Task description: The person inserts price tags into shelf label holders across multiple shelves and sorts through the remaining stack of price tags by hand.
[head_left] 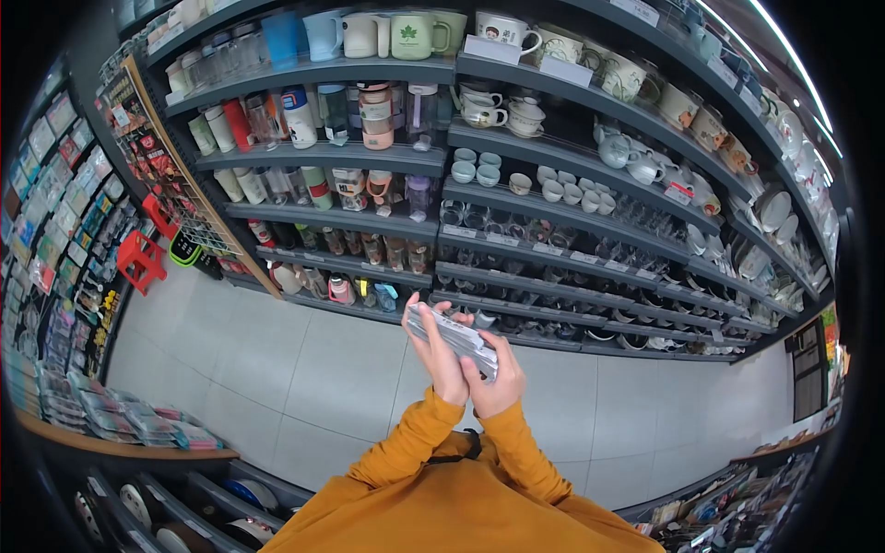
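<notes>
A stack of thin white paper strips or tags (458,339) with small dark print is held in front of my chest. My left hand (436,355) is wrapped round its left side, thumb along the stack. On the right side, my right hand (496,378) grips the lower end, its thumb pressed on the edge. Both wrists come close together below the stack. The print is too small to read.
Shelves (359,159) ahead hold cups, bottles, teapots and glassware, with white labels (566,72) on their edges. A red stool (141,262) stands at the left on the tiled floor (336,369). Packaged goods (138,415) lie at the lower left.
</notes>
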Tool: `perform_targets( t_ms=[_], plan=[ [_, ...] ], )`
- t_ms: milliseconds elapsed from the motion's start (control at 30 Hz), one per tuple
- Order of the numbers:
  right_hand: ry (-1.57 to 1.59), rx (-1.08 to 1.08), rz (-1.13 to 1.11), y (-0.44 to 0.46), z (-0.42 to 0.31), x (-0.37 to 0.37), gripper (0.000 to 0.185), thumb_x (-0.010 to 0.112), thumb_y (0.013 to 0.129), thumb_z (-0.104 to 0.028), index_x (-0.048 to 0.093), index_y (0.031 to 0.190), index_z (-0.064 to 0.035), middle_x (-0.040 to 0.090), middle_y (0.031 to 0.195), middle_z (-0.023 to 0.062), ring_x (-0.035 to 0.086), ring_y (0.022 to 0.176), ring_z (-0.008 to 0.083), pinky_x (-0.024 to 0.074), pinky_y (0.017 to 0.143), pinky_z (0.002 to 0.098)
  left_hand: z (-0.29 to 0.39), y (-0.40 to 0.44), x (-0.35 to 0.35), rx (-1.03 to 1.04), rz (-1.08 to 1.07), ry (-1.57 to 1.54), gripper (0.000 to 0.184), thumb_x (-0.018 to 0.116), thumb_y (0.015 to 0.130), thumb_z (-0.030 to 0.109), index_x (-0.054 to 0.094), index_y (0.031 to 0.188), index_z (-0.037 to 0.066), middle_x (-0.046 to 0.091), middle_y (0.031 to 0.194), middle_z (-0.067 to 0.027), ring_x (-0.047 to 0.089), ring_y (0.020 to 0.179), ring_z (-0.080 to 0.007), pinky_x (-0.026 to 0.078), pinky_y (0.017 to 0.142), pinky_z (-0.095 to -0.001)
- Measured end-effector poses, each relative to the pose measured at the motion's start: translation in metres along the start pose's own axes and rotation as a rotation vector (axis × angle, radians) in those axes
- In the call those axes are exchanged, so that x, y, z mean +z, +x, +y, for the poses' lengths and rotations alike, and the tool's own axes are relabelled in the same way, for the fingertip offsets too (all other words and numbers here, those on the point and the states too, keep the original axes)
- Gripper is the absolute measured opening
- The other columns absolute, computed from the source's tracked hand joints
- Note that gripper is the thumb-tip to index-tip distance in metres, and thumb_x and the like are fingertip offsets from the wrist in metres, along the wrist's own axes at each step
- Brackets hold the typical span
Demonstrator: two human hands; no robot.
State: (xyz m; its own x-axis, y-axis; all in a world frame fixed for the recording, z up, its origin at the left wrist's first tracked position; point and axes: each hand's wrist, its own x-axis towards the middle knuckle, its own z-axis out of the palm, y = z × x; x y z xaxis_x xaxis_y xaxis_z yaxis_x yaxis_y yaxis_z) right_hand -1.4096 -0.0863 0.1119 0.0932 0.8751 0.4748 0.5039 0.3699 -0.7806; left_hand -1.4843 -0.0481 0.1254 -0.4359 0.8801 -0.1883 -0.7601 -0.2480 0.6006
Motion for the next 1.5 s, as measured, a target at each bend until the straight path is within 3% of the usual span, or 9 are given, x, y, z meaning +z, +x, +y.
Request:
perform_targets(
  t_ms=[633,833,967,1067,1167,1500],
  plan=[
    [0.109,0.017,0.011,-0.013,0.007,-0.023,0.015,0.059,0.081,-0.006,0.065,0.092,0.0019,0.057,0.075,0.0134,0.055,0.065,0.025,0.0428,0.061,0.0307,0.014,0.017,-0.017,-0.025,0.07,-0.098,0.042,0.046,0.098,0.039,0.035,0.135,0.022,0.047,0.102,-0.006,0.049,0.076,-0.0139,0.048,0.069,-0.0283],
    [0.082,-0.028,-0.056,-0.014,-0.004,-0.024,0.015,0.064,0.081,-0.01,0.065,0.092,0.0007,0.059,0.077,0.0137,0.058,0.065,0.0269,0.0459,0.061,0.0315,0.013,0.028,-0.03,-0.047,0.028,-0.133,0.04,0.043,0.099,0.041,0.036,0.135,0.025,0.047,0.102,-0.0065,0.046,0.075,-0.0147,0.045,0.066,-0.0279],
    [0.118,-0.042,0.033,-0.009,-0.002,-0.016,0.022,0.065,0.081,-0.013,0.063,0.099,0.0005,0.063,0.085,0.0158,0.061,0.072,0.0302,0.0476,0.066,0.0334,0.012,0.027,-0.029,-0.045,0.006,-0.133,0.042,0.044,0.098,0.042,0.036,0.136,0.026,0.045,0.106,-0.0061,0.045,0.077,-0.0139,0.043,0.066,-0.0268],
    [0.128,0.061,0.019,-0.013,-0.011,-0.018,0.033,0.064,0.082,-0.013,0.063,0.112,-0.0012,0.058,0.082,0.0131,0.055,0.067,0.027,0.0472,0.066,0.0335,0.017,0.023,-0.031,-0.068,-0.009,-0.146,0.042,0.046,0.097,0.041,0.037,0.136,0.026,0.044,0.107,-0.006,0.044,0.075,-0.0127,0.043,0.064,-0.0258],
    [0.083,-0.06,-0.111,-0.011,-0.01,-0.024,0.034,0.062,0.082,-0.01,0.064,0.115,-0.0029,0.053,0.077,0.0109,0.051,0.064,0.024,0.046,0.064,0.0325,0.021,0.021,-0.029,-0.077,-0.01,-0.174,0.041,0.044,0.098,0.04,0.037,0.135,0.023,0.046,0.101,-0.0059,0.044,0.071,-0.0119,0.042,0.061,-0.0243],
    [0.153,-0.196,-0.149,-0.009,0.001,-0.027,0.025,0.062,0.082,-0.01,0.068,0.106,-0.0031,0.052,0.078,0.0104,0.05,0.071,0.0214,0.0423,0.063,0.0303,0.023,0.025,-0.03,-0.108,-0.037,-0.138,0.045,0.045,0.098,0.041,0.035,0.137,0.023,0.047,0.101,-0.0065,0.048,0.072,-0.0118,0.046,0.066,-0.0269]
  ],
)
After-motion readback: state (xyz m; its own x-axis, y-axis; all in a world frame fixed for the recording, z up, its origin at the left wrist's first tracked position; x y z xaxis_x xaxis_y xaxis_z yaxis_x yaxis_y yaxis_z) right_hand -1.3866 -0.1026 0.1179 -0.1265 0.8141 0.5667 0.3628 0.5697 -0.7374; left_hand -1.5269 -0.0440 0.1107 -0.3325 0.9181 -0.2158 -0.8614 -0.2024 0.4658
